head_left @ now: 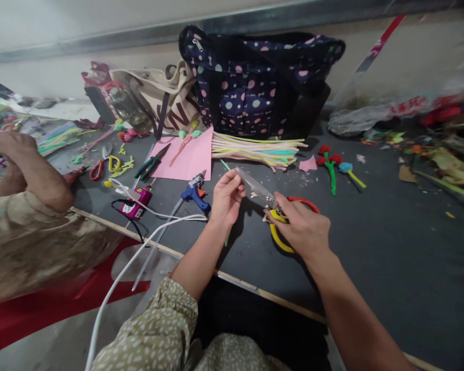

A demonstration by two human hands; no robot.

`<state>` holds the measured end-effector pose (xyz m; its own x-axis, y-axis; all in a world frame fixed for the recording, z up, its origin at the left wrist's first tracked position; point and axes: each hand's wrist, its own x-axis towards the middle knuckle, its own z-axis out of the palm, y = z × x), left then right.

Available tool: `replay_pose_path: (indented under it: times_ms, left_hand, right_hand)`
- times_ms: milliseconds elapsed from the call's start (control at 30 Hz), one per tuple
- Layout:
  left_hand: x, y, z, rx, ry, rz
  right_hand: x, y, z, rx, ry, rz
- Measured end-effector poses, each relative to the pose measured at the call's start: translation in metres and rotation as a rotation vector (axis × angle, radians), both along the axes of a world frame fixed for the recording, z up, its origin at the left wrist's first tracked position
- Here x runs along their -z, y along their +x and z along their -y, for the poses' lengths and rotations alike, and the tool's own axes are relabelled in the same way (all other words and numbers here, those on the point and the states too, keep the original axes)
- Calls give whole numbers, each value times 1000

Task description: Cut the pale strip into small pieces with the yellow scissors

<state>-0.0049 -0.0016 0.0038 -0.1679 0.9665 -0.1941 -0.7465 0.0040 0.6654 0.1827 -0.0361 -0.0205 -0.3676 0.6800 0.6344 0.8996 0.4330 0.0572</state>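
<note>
My left hand [229,198] is closed in a pinch around a thin green stem [225,165]. The stem's tip pokes out above the fingers and its lower end shows below the hand. In my right hand [307,226] is a pair of scissors with one red and one yellow handle [280,238]. Their long greyish blade [253,184] points toward my left fingertips; whether it touches the stem I cannot tell. Small pale scraps lie by the scissors' pivot. A blue glue gun [195,193] rests left of my left hand.
Behind my hands lie a bundle of pastel pipe cleaners [255,149], pink paper [201,154] and a dotted bag [247,87]. Red flowers [328,159] stand out to the right. Pliers [152,162] and a white cable [119,273] are on the left, near another person's arm [34,170].
</note>
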Motion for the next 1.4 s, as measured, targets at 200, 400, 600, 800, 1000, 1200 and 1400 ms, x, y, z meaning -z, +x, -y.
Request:
replay_pose_path:
  times_ms: [200,400,600,800,1000,1200,1400]
  left_hand:
    - [-2,0,0,5,-1,2]
    - [-2,0,1,9,-5,-7]
    - [-2,0,0,5,12,-10]
    - [-4,1,0,-50,23,-80]
    - [0,3,0,-143,68,-196]
    - [1,4,1,-202,75,-247]
    - [0,4,2,-194,73,-255]
  right_hand:
    - [1,-1,0,-9,8,-11]
    - [4,2,0,-31,-29,-10]
    - [4,1,1,-62,-108,-55]
    - [-6,3,-2,53,-238,-223]
    - [-4,6,-2,34,-147,-126]
    - [2,1,0,-4,-83,-39]
    - [4,3,0,-6,-79,-5]
